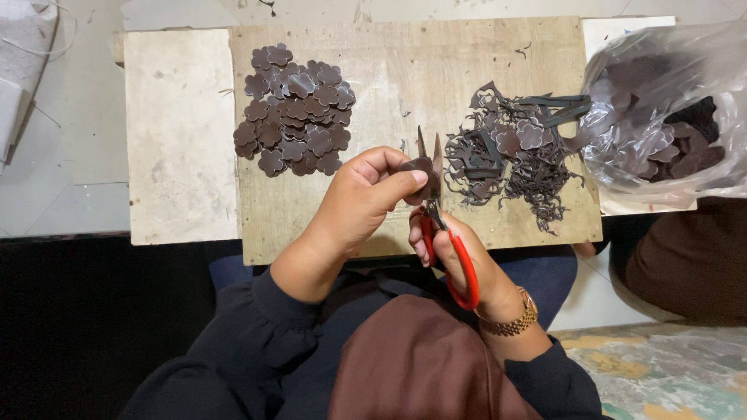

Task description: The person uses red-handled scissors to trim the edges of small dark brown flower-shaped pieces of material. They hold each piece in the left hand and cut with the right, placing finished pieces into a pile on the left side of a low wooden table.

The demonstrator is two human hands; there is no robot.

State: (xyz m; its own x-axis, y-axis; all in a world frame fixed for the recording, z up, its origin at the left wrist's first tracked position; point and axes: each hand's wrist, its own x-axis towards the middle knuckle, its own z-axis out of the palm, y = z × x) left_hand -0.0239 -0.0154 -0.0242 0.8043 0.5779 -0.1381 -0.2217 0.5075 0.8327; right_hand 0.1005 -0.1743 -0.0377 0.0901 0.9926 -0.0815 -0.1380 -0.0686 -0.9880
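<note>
Left hand [362, 198] pinches a thin, floppy dark flower cutout [417, 166] by its edge while right hand [459, 260] grips red-handled scissors [436, 204], blades spread

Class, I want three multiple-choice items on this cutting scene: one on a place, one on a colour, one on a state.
1. Where does the pile of finished flower shapes lie on the wooden board?
A its left part
B its right part
C in the bag

2. What colour are the scissors' handles?
A blue
B red
C green

3. How do the scissor blades stand?
A shut
B open
C hidden

Answers:
1 A, the trimmings lie to the right.
2 B, red loops in the right hand.
3 B, tips apart beside the piece in the left hand.
</note>
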